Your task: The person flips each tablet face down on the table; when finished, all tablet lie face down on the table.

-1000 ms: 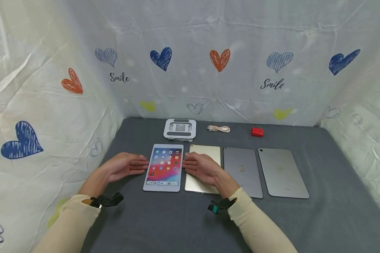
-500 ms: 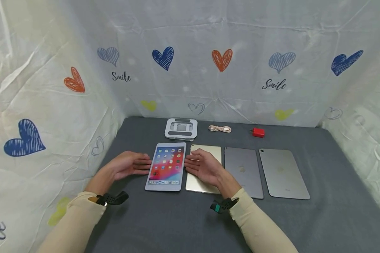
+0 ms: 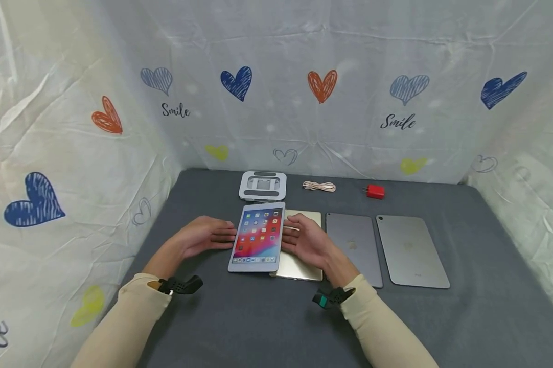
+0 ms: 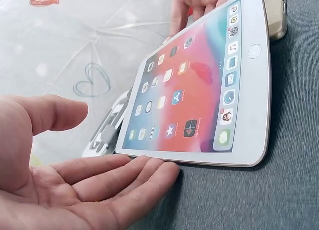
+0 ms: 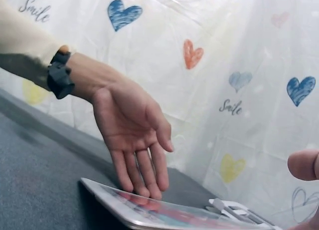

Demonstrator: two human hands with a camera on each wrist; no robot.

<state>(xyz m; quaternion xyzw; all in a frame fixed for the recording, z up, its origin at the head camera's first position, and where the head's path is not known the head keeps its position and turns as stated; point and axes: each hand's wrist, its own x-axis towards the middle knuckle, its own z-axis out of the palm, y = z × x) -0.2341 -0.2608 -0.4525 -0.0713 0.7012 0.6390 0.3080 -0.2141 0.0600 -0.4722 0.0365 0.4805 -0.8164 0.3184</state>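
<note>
A white-framed tablet point(image 3: 256, 240) with its screen lit and covered in app icons is between my two hands, overlapping the left side of a gold tablet point(image 3: 301, 268) in the head view. My left hand point(image 3: 205, 236) has straight fingers with their tips at the tablet's left long edge; the left wrist view shows these fingertips point(image 4: 167, 167) at the rim, thumb raised apart. My right hand point(image 3: 310, 243) meets the opposite edge with extended fingers. In the right wrist view, the tablet point(image 5: 144, 210) is tilted, and only my right thumb point(image 5: 303, 165) shows at the right side.
To the right, a dark grey tablet point(image 3: 356, 240) and a silver tablet point(image 3: 412, 250) lie back side up. Along the back are a white-and-grey folding stand point(image 3: 263, 193), a bundled cable point(image 3: 319, 187) and a red charger plug point(image 3: 375, 191). A printed curtain point(image 3: 281, 122) encloses the grey-covered table point(image 3: 239, 317).
Both hands have moved the white tablet right and slightly away from me. It was left of the gold tablet and now overlaps it; the other tablets have stayed put.
</note>
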